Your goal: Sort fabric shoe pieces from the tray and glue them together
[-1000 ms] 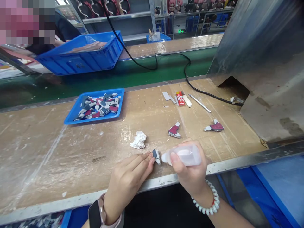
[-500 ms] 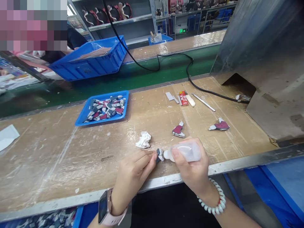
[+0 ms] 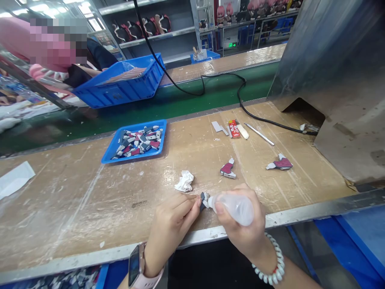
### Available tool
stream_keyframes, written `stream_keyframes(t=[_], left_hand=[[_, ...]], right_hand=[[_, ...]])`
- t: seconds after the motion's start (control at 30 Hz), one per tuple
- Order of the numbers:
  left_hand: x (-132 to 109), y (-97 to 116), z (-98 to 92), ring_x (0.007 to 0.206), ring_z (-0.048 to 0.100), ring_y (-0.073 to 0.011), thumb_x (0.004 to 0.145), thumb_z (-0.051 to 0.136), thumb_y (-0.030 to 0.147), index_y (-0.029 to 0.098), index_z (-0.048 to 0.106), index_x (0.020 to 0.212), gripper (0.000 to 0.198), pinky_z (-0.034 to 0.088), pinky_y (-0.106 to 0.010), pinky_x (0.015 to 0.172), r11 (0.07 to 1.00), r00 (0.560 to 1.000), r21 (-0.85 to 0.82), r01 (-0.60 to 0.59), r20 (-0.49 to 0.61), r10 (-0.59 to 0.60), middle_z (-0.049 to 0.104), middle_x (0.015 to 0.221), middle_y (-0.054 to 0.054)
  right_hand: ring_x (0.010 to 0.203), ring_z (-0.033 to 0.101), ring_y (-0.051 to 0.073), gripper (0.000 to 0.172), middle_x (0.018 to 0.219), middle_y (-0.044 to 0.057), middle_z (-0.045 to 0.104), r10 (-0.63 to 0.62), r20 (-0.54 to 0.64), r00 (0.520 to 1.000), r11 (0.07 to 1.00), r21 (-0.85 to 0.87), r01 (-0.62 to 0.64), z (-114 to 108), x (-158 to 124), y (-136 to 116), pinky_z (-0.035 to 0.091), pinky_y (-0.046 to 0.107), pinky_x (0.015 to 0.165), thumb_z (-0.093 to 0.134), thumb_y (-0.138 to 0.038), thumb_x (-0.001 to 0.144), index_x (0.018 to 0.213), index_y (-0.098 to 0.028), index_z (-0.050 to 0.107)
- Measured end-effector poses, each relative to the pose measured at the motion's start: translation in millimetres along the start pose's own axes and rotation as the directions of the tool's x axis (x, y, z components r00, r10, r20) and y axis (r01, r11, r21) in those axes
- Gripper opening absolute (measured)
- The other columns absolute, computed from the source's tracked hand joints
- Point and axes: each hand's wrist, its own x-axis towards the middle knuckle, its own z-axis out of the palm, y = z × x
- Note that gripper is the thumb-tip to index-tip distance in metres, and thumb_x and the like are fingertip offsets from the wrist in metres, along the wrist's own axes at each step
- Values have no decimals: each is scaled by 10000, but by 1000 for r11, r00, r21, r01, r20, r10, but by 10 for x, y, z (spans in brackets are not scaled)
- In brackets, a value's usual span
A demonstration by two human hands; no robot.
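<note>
My left hand [image 3: 171, 224] pinches a small grey and white plastic part [image 3: 203, 200] between fingertips and thumb. My right hand [image 3: 243, 228] is wrapped around a translucent plastic squeeze bottle [image 3: 236, 208], whose nozzle tip meets the part. A crumpled white tissue [image 3: 185, 181] lies just beyond my left fingers. Farther up the wooden workbench [image 3: 75, 200] rest two red and white moulded pieces [image 3: 227, 169] [image 3: 279, 163]. A blue tray [image 3: 134, 157] holds several similar pieces.
Beyond the tray, a green conveyor belt [image 3: 216, 86] runs across the view. A dented metal hood [image 3: 331, 80] stands at right, with a black cable [image 3: 270, 123] leading to it. A thin metal rod [image 3: 259, 134] and a red packet [image 3: 234, 129] lie nearby. A co-worker [image 3: 90, 56] sits far left.
The bottle's nozzle has closed onto the part and the bottle now tilts more steeply. My head view has drifted, shifting the whole scene slightly down and right.
</note>
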Motion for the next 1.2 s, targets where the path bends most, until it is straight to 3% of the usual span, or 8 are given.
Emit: stream_keyframes(t=[0.23,0.37,0.53,0.63,0.8,0.93,1.07,1.2], left_hand=[[2,28,6,708,650,-163,948,575,142,182,690,827,172,513,-283,656,1000,1000,3,15,18,-15,720,776,-28],[-33,57,30,777,676,-175,946,559,120,179,681,821,184,560,-306,704,998,999,34,-46,-8,46,756,874,-38],[-202,140,70,947,706,-222,982,495,185,217,699,993,207,609,-367,806,994,994,70,80,-79,-74,758,1012,-58],[-353,180,187,1087,676,-276,953,583,323,216,628,1195,268,614,-431,880,974,983,158,164,-105,-148,718,1163,-97],[-477,181,426,1109,653,-309,921,647,302,209,621,1151,249,616,-459,852,953,961,224,203,-232,-150,724,1101,-92],[-464,247,360,1030,652,-266,955,593,232,213,609,1175,222,604,-374,796,978,970,135,157,-206,-128,726,964,-56],[-443,426,156,799,614,-211,954,600,243,195,624,1149,203,565,-317,680,992,966,34,124,-232,-113,660,816,-41],[-435,618,17,724,549,-190,938,628,243,180,641,1101,176,528,-309,635,997,961,-58,53,-267,-67,666,779,-42]], right_hand=[[765,634,178,236,844,20,618,32,-117,993,996,84,-22,8,-40,29,558,305,655,734,-223,798,976,-220,579],[894,658,197,278,991,58,652,299,-299,906,938,266,-222,-24,-7,17,582,328,737,744,-251,796,1005,-206,567],[938,687,185,402,1032,14,651,660,-97,745,648,575,-499,-263,77,-3,570,306,844,826,-311,735,994,-237,528],[932,693,193,395,1030,31,684,691,-42,721,634,515,-577,-443,96,58,571,282,812,793,-414,763,1029,-233,563],[1062,666,287,672,1133,119,710,527,-111,842,847,-5,-531,-621,113,299,528,380,872,743,-554,762,1303,-209,545],[1086,648,344,709,1142,106,719,462,-8,887,819,-379,-430,-672,142,467,493,453,882,760,-571,722,1321,-245,569],[965,661,328,628,1096,110,713,314,14,949,854,-442,-276,-760,31,500,486,443,830,713,-610,757,1237,-216,621],[852,630,258,313,945,110,669,37,-264,964,943,-310,-121,-875,-213,285,489,385,781,665,-474,861,1003,-198,707]])
